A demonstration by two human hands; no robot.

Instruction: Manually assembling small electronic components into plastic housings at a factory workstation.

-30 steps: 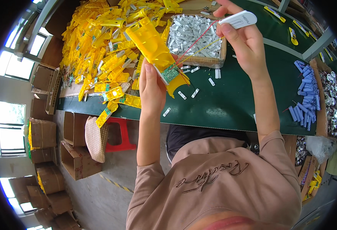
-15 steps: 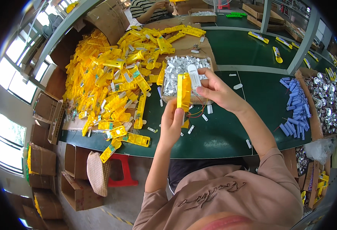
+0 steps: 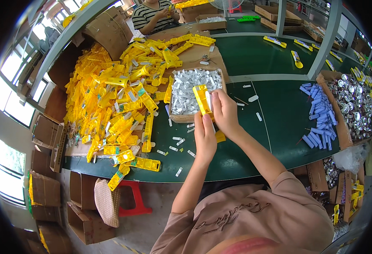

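Observation:
My left hand (image 3: pixel 205 137) grips the lower end of a long yellow plastic housing (image 3: pixel 201 96), tilted with its open side up. Closed around the housing's right edge is my right hand (image 3: pixel 226 111), pressing a white plastic strip (image 3: pixel 209 101) against it; the fingers hide much of the strip, so I cannot tell how deep it sits. Both hands hover just in front of a cardboard box (image 3: pixel 186 119) full of small white plastic parts. Another yellow piece (image 3: pixel 220 136) shows below my hands, partly covered.
A large heap of yellow housings (image 3: pixel 105 101) covers the table's left. Blue cylindrical cells (image 3: pixel 319 114) and a carton of shiny metal cups (image 3: pixel 351 106) lie at the right. Loose white pieces (image 3: pixel 179 171) dot the green table (image 3: pixel 254 148). A person (image 3: pixel 154 19) sits across.
The white strip, held up beside the yellow housing before, now lies against it. My right hand has come down and in, close to my left. The whole view has shifted slightly.

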